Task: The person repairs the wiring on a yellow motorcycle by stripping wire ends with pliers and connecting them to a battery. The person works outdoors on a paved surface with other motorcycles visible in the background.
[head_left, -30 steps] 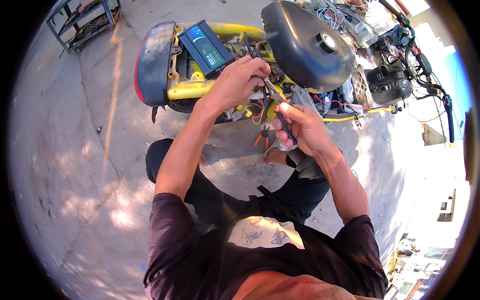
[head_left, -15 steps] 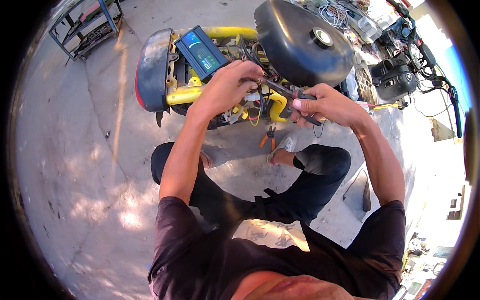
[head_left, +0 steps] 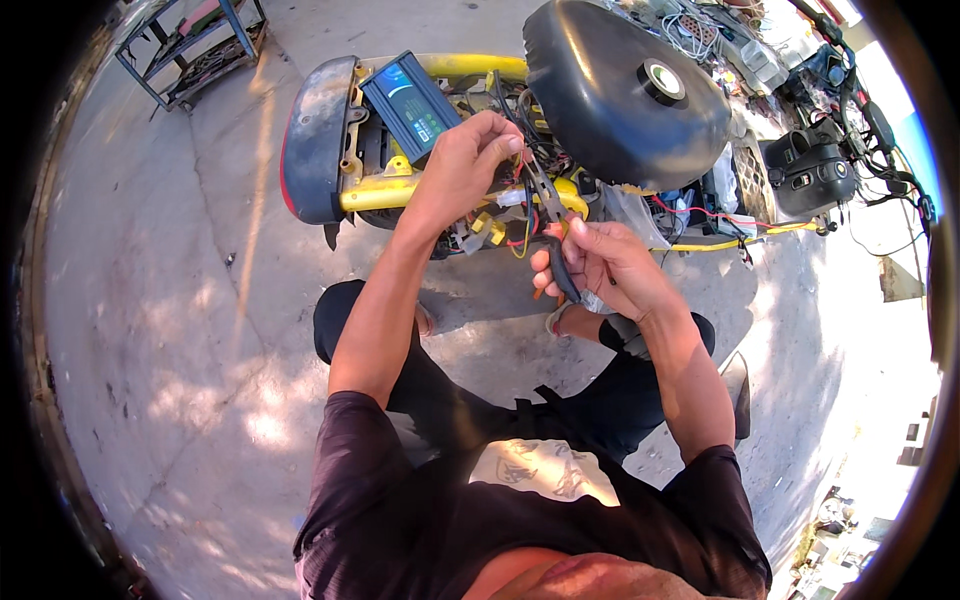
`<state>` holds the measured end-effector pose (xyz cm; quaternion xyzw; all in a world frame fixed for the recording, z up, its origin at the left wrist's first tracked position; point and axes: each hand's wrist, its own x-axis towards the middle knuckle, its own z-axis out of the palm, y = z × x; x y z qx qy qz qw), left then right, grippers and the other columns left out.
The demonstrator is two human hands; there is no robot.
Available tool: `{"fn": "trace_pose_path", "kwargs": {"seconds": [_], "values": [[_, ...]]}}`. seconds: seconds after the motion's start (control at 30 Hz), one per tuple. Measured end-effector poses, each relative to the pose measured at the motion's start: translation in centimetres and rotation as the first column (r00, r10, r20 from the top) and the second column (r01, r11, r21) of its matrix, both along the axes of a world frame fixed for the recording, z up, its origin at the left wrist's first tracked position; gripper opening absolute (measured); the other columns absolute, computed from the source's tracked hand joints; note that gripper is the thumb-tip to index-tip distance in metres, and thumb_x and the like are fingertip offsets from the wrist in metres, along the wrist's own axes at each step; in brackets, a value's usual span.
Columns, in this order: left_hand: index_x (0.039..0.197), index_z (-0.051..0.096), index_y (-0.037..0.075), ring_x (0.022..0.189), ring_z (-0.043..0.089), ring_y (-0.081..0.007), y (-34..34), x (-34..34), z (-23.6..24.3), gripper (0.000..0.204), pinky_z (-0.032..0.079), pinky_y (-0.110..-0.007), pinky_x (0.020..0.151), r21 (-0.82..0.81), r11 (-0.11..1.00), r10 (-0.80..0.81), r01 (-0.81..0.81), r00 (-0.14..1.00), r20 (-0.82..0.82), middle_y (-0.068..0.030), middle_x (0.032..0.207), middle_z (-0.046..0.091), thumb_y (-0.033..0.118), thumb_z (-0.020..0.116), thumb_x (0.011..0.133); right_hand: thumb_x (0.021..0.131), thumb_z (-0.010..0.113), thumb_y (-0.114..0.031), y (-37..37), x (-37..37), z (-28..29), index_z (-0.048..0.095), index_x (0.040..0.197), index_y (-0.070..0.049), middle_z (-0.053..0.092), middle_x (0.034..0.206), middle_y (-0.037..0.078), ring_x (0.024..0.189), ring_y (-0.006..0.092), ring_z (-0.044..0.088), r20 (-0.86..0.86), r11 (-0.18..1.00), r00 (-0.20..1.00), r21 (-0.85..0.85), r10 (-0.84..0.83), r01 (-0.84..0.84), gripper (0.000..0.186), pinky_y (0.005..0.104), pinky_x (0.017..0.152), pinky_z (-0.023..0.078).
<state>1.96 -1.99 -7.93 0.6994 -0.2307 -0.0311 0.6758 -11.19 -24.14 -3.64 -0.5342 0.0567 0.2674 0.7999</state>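
Here the left hand (head_left: 462,165) pinches thin coloured wires (head_left: 523,200) on the yellow-framed motorbike (head_left: 400,190), while the right hand (head_left: 600,265) is clamped around dark-handled metal pliers (head_left: 550,215).

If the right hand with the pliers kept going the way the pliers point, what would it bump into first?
Probably the left hand. The right hand aims its pliers up toward the left fingertips, which pinch thin wires by the yellow frame. Depth is hard to judge here.

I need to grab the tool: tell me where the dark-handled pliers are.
In the head view, the dark-handled pliers sit centre frame in the right hand, tips up by the left hand, before the yellow frame.
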Motion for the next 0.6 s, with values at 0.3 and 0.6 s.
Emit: {"fn": "trace_pose_path", "kwargs": {"seconds": [0.3, 0.6], "values": [[0.109, 0.067, -0.002, 0.094, 0.073, -0.0126, 0.1, -0.1, 0.1, 0.014, 0.059, -0.030, 0.086, -0.026, 0.999, -0.022, 0.022, 1.000, -0.015, -0.0104, 0.100, 0.080, 0.012, 0.066, 0.108, 0.113, 0.057, -0.041, 2.6, -0.7, -0.1, 0.060, 0.115, -0.001, 0.072, 0.107, 0.019, 0.097, 0.0314, 0.077, -0.104, 0.985, 0.989, 0.122, -0.109, 0.121, 0.040, 0.0423, 0.085, 0.064], [0.109, 0.067, -0.003, 0.092, 0.073, -0.0131, 0.0, -0.2, -0.2, 0.015, 0.060, -0.031, 0.085, -0.066, 0.997, -0.033, 0.032, 0.999, -0.026, -0.0106, 0.099, 0.081, 0.012, 0.066, 0.107, 0.116, 0.050, -0.038, 4.4, -1.1, 0.7, 0.061, 0.109, -0.006, 0.071, 0.104, 0.016, 0.093, 0.0292, 0.074, -0.110, 0.974, 0.980, 0.140, -0.166, 0.181, 0.035, 0.0426, 0.082, 0.061]]}}
